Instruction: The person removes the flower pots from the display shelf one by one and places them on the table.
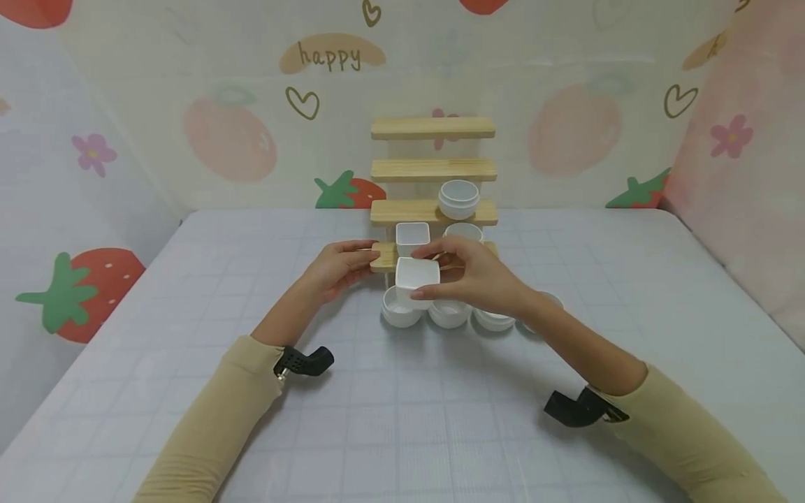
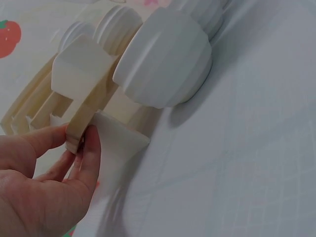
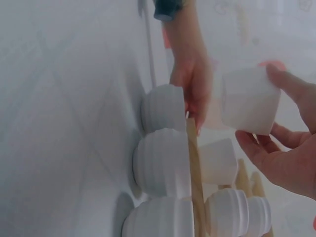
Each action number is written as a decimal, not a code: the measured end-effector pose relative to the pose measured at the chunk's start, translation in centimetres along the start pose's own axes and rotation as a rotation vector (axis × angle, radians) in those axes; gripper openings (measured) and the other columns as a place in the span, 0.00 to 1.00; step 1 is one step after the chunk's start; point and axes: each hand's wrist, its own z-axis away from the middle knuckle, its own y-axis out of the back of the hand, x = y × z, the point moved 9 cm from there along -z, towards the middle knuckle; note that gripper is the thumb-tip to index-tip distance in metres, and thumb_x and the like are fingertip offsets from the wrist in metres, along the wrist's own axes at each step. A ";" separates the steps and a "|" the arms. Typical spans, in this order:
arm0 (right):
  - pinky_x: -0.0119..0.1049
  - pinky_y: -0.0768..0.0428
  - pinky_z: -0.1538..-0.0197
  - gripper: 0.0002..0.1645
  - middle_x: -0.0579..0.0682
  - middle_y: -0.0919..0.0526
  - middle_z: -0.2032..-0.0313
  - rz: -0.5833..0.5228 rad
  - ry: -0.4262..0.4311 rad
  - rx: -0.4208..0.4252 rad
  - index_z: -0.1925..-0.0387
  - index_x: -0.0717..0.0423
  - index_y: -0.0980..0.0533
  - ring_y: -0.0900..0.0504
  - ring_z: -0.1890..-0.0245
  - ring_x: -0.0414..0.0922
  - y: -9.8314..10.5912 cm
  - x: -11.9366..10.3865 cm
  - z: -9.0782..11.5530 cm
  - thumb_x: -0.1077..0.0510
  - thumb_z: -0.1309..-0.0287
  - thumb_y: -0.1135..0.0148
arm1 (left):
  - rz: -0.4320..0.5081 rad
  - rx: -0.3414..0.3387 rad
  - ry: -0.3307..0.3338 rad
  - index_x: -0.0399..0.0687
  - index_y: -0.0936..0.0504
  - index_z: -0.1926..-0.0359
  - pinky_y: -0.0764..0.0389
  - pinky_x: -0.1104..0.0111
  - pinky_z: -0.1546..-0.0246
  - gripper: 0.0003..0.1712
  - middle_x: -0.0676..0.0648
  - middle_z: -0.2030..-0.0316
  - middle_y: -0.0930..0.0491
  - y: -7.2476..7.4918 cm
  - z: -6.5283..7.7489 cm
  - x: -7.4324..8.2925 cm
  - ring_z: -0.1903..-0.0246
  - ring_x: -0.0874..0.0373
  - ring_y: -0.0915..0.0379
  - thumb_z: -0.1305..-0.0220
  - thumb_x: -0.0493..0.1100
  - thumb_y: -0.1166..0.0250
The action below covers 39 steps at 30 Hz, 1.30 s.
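My right hand (image 1: pixel 481 276) pinches a white square cup (image 1: pixel 416 276) between thumb and fingers, in front of the lowest board (image 1: pixel 383 258) of a stepped wooden stand. At that board's left end is my left hand (image 1: pixel 342 269); in the left wrist view its thumb and fingers pinch the board (image 2: pixel 79 123) from both sides. A second white square cup (image 1: pixel 412 236) stands on this board. Beside it is a round white cup (image 1: pixel 463 230), partly hidden by my right hand. The board above carries another round white cup (image 1: pixel 459 199).
Several round white cups (image 1: pixel 401 311) stand in a row on the table before the stand, some partly covered by my right hand and forearm. Two higher boards (image 1: pixel 434 170) rise at the back. A patterned wall cloth (image 1: pixel 409 77) hangs behind the table (image 1: pixel 251 419).
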 end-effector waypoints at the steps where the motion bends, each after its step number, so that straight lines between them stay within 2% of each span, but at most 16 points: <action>1: 0.40 0.13 0.41 0.34 0.59 0.18 0.39 -0.013 0.003 -0.003 0.37 0.66 0.22 0.17 0.47 0.53 -0.1 0.0 0.1 0.67 0.46 0.20 | 0.001 0.000 -0.001 0.28 0.35 0.24 0.16 0.79 0.58 0.30 0.37 0.38 0.27 0.0 0.0 0.0 0.62 0.65 0.20 0.22 0.32 0.41; 8: 0.37 0.14 0.41 0.32 0.60 0.18 0.43 -0.062 0.036 -0.011 0.40 0.68 0.22 0.16 0.50 0.51 -0.8 0.3 0.7 0.71 0.48 0.21 | 0.018 -0.010 -0.006 0.27 0.37 0.23 0.15 0.79 0.58 0.31 0.36 0.37 0.27 -0.1 0.0 0.0 0.62 0.66 0.19 0.22 0.31 0.42; 14: 0.37 0.14 0.42 0.31 0.61 0.18 0.43 -0.063 0.019 -0.011 0.41 0.70 0.22 0.16 0.51 0.49 -1.3 0.7 1.0 0.71 0.48 0.21 | 0.023 -0.012 -0.014 0.26 0.37 0.24 0.15 0.79 0.58 0.31 0.36 0.38 0.27 0.0 0.1 -0.1 0.62 0.66 0.19 0.22 0.31 0.43; 22: 0.46 0.14 0.40 0.31 0.60 0.17 0.42 -0.070 -0.016 -0.035 0.42 0.68 0.20 0.17 0.50 0.50 -2.1 1.2 1.1 0.69 0.49 0.20 | 0.014 -0.003 -0.006 0.27 0.36 0.24 0.15 0.79 0.59 0.31 0.37 0.38 0.26 0.1 0.3 -0.2 0.62 0.66 0.19 0.22 0.32 0.42; 30: 0.44 0.13 0.41 0.30 0.60 0.17 0.44 -0.046 -0.008 -0.058 0.44 0.69 0.20 0.17 0.51 0.49 -3.3 1.6 1.2 0.68 0.48 0.19 | 0.032 -0.011 -0.008 0.26 0.37 0.24 0.15 0.78 0.59 0.30 0.38 0.40 0.26 -0.2 0.4 0.1 0.62 0.65 0.19 0.22 0.31 0.43; 36: 0.43 0.12 0.43 0.30 0.60 0.17 0.44 -0.085 -0.001 -0.068 0.45 0.69 0.20 0.18 0.53 0.45 -4.0 1.9 1.4 0.70 0.50 0.19 | 0.030 -0.009 0.000 0.27 0.35 0.24 0.15 0.78 0.59 0.30 0.43 0.46 0.23 -0.1 0.2 0.0 0.62 0.65 0.18 0.22 0.32 0.41; 39: 0.42 0.12 0.45 0.30 0.60 0.17 0.45 -0.108 0.000 -0.076 0.46 0.70 0.20 0.18 0.54 0.44 -4.4 2.1 1.4 0.72 0.51 0.19 | 0.031 -0.009 0.009 0.28 0.35 0.24 0.15 0.78 0.59 0.31 0.42 0.44 0.23 -0.1 0.1 -0.2 0.62 0.65 0.18 0.22 0.33 0.41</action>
